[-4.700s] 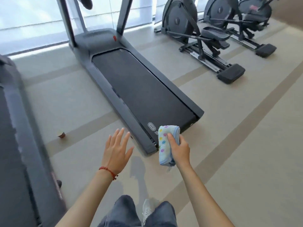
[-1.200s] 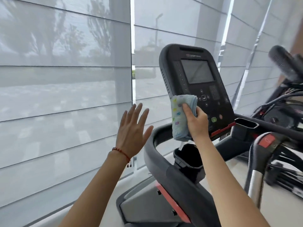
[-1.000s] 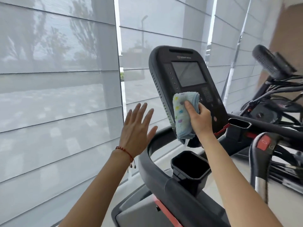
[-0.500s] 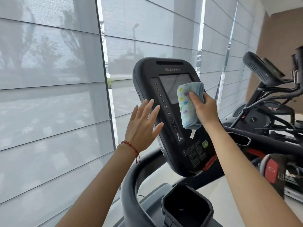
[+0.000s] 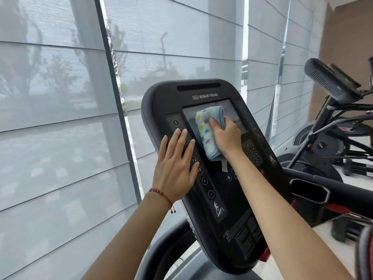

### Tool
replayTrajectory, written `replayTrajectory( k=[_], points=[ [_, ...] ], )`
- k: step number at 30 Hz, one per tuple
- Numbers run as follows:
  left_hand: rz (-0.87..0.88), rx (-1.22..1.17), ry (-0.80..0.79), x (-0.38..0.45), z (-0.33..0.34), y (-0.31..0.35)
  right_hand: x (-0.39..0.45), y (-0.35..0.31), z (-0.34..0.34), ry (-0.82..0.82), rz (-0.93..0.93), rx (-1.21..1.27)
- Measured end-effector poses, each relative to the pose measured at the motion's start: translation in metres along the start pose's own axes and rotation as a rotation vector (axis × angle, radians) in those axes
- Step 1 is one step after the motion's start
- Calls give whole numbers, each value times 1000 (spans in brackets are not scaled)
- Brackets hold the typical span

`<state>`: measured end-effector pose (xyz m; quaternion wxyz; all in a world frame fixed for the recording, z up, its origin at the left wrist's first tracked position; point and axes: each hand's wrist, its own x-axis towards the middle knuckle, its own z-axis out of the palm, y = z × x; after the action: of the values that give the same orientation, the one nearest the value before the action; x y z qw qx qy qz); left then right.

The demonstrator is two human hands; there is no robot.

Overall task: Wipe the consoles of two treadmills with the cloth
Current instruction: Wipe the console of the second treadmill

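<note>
Screen (image 5: 234,112) partly hidden behind cloth (image 5: 209,134) gripped by right hand (image 5: 227,136); left hand (image 5: 175,166) flat, fingers spread, on console (image 5: 232,209) buttons.

Black treadmill console (image 5: 238,199) carries the things, tilted back, "STAR TRAC" printed at top. Folded dotted cloth (image 5: 210,132) lies pressed on its screen (image 5: 232,112). Left hand (image 5: 175,170) lies flat on the left button column, fingers spread. Right hand (image 5: 226,136) grips the cloth.
</note>
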<state>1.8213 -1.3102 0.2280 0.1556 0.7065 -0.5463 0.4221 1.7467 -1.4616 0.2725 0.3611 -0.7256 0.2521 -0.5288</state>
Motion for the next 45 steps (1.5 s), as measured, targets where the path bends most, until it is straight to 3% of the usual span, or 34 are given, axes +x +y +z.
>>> replayTrajectory(
  k=[5,18,35,45],
  points=[
    [-18,4,49,2,6,1,7,13,14,94,-139,16],
    [-19,-24,119,1,11,2,34,15,21,23,-393,54],
    [-9,-105,146,6,13,-2,107,51,-12,228,-79,-23],
    [-16,-86,121,3,10,-1,32,18,19,-15,-321,71]
  ],
)
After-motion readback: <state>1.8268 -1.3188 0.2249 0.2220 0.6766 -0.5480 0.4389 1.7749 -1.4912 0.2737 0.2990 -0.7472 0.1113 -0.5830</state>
